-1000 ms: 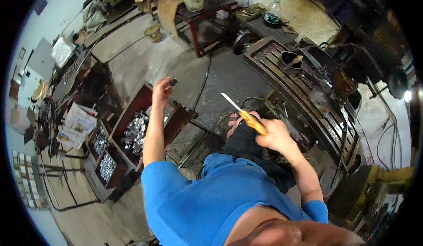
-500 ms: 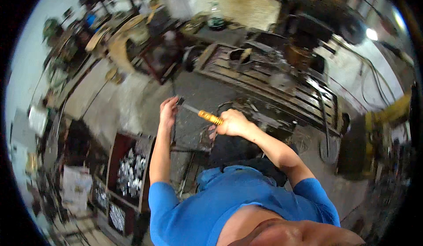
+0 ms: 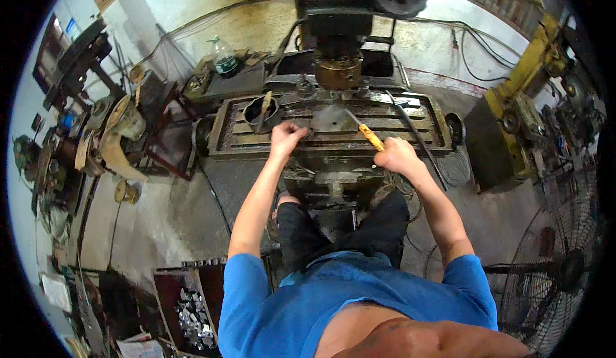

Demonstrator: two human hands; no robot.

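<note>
My left hand (image 3: pixel 287 140) reaches over the front left of the slotted metal machine table (image 3: pixel 250 141). Its fingers are pinched together; whatever they hold, if anything, is hidden. Just beyond it stands a dark pot (image 3: pixel 256 115) with a brush-like handle (image 3: pixel 266 101) sticking up. My right hand (image 3: pixel 398 155), closed, grips the yellow handle of a file (image 3: pixel 370 136), whose slim grey blade points up and left over the table. A greyish, blurred round patch (image 3: pixel 330 119) lies between the hands, below the machine's spindle head (image 3: pixel 338 69).
A long bar (image 3: pixel 414 127) slants across the table's right end. Handwheels (image 3: pixel 455 128) flank the table. Behind stands a large clear bottle (image 3: pixel 223 56). Bins of small metal pieces (image 3: pixel 194 316) are at lower left, a fan (image 3: pixel 568 268) at lower right.
My view has turned right, towards the machine. My left hand, which held a small dark block at the file's tip, is now over the table, apart from the file. My right hand keeps the file.
</note>
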